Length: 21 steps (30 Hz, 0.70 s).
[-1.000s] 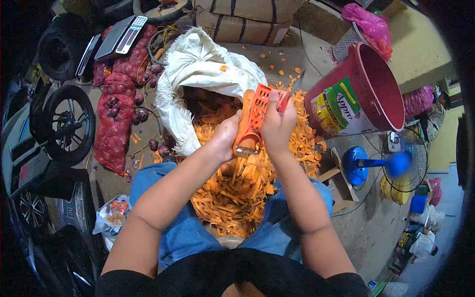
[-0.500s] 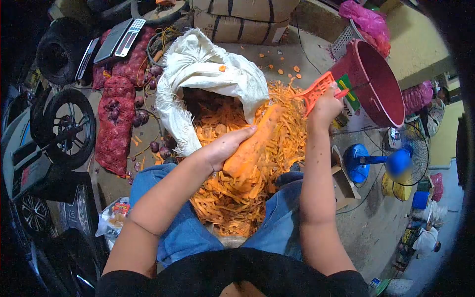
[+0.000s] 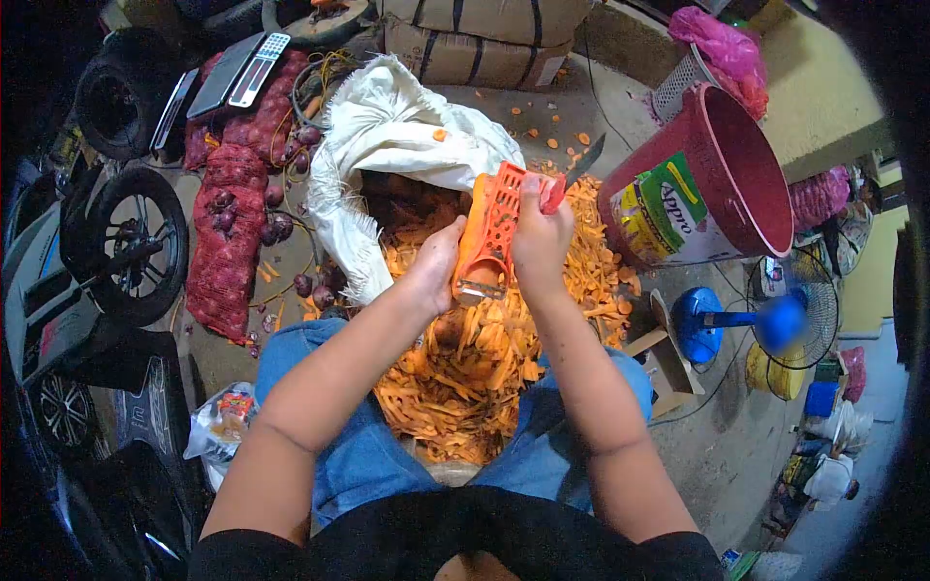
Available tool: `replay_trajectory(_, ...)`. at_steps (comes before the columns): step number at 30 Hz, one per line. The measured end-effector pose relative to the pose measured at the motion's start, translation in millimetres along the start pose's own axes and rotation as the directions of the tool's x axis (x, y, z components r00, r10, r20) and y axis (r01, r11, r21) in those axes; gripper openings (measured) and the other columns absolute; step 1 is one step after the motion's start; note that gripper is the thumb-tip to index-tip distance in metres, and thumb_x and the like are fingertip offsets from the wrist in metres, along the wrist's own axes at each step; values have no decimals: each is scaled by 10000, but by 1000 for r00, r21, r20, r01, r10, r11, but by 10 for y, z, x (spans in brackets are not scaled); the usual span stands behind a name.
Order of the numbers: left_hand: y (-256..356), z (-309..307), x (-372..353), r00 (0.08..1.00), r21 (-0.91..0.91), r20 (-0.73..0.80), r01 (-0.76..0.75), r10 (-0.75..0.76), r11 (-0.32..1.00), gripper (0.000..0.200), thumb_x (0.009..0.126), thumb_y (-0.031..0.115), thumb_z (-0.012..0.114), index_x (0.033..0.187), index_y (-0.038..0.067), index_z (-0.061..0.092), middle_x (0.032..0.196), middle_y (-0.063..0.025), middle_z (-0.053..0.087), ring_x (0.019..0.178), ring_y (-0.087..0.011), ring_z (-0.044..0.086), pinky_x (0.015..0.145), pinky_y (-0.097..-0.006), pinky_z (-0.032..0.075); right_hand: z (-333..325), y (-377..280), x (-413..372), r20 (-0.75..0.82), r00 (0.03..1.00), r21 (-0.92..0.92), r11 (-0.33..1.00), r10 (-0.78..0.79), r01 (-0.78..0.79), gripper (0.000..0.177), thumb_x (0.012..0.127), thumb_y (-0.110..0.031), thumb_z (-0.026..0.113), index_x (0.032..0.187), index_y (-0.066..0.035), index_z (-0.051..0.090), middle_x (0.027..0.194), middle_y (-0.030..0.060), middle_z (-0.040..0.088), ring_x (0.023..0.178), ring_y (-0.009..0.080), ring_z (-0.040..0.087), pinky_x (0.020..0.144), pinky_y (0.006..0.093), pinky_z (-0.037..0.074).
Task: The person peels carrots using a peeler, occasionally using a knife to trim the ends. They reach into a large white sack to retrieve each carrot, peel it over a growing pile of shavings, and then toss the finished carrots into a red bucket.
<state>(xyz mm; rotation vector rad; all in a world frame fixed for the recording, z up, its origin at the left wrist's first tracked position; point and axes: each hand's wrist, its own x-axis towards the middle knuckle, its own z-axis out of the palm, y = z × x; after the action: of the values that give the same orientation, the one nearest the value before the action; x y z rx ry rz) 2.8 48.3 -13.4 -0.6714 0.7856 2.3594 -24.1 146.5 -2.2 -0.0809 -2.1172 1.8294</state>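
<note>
My left hand (image 3: 438, 263) is closed around a large carrot (image 3: 474, 228) above a heap of orange peelings (image 3: 450, 387) between my knees. In my right hand (image 3: 544, 237) is an orange plastic peeler (image 3: 496, 218), its blade end low against the carrot. The same fist also grips a knife with a red handle (image 3: 552, 197); its dark blade (image 3: 587, 160) points up and right. Behind the peelings, a white woven sack (image 3: 426, 136) gapes open, with more orange pieces at its mouth. The peeler hides part of the carrot.
To the right stands a tilted red bucket (image 3: 717, 184), with a blue fan (image 3: 699, 324) and a cardboard box (image 3: 668, 373) nearer. Red net bags of onions (image 3: 228, 242) lie left, below a scale (image 3: 228, 77). A motorbike wheel (image 3: 136, 247) is at far left. Taped cartons (image 3: 475, 48) sit behind.
My right hand has swung left and down from beside the bucket, bringing the peeler onto the carrot. My left hand has shifted slightly, and the carrot is now more upright.
</note>
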Motion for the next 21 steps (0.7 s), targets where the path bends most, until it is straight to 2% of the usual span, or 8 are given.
replay_trajectory(8,-53,34,-23,999,100,18,-49,48,994,384,860,328,217,992,57,456,828,-73,553,727,-175,548,655,-311,459,-52,-20,-17,11,1000,-3,1000,-19,19,195,802,-165,440,697,-4,477,561,62,456,514,128,398,489,276,342)
replay_trajectory(10,-76,33,-58,998,155,45,-59,53,986,387,859,333,226,994,51,454,819,-75,554,718,-175,551,650,-309,462,-88,-10,36,-101,981,-68,985,-163,157,184,799,-144,433,692,1,471,558,62,451,512,125,393,488,278,342)
replay_trajectory(12,-104,30,-118,990,470,132,-18,-50,883,381,858,327,262,1006,31,450,821,-85,556,703,-168,555,640,-299,466,-219,211,302,-262,953,-57,988,-154,144,184,796,-133,426,688,10,467,562,72,459,510,142,410,489,288,345)
replay_trajectory(14,-151,54,-167,988,446,127,23,-88,895,359,855,328,274,977,38,447,758,-74,538,641,-159,539,569,-286,458,-463,345,577,-393,857,-360,913,-333,190,198,798,-146,427,692,14,472,573,81,477,516,170,440,493,304,351)
replay_trajectory(15,-165,56,-180,985,419,123,62,-124,906,338,853,329,286,947,46,444,696,-64,520,580,-149,523,498,-274,450,-545,257,615,-437,874,-317,946,-213,72,210,799,-154,428,693,22,474,584,91,487,523,183,455,499,308,355)
replay_trajectory(16,-109,-8,-150,971,459,179,58,-157,887,358,852,301,319,1021,12,446,839,-89,552,709,-154,554,638,-274,463,-608,167,649,-474,876,-268,962,-91,-46,222,799,-161,429,694,29,476,594,101,498,529,195,469,505,313,359)
replay_trajectory(19,-102,6,-212,957,505,290,-137,-18,852,348,845,303,342,1018,20,449,829,-74,549,693,-146,549,621,-273,463,-785,232,773,-603,792,-262,961,-96,-83,237,803,-170,428,697,36,477,613,96,512,535,184,473,507,314,360)
replay_trajectory(21,-77,9,-230,970,445,241,-100,-12,890,343,841,302,354,1020,26,450,823,-68,548,681,-143,546,610,-274,462,-789,271,798,-641,767,-83,989,39,-120,248,807,-180,428,709,42,477,628,89,519,539,169,469,511,308,363)
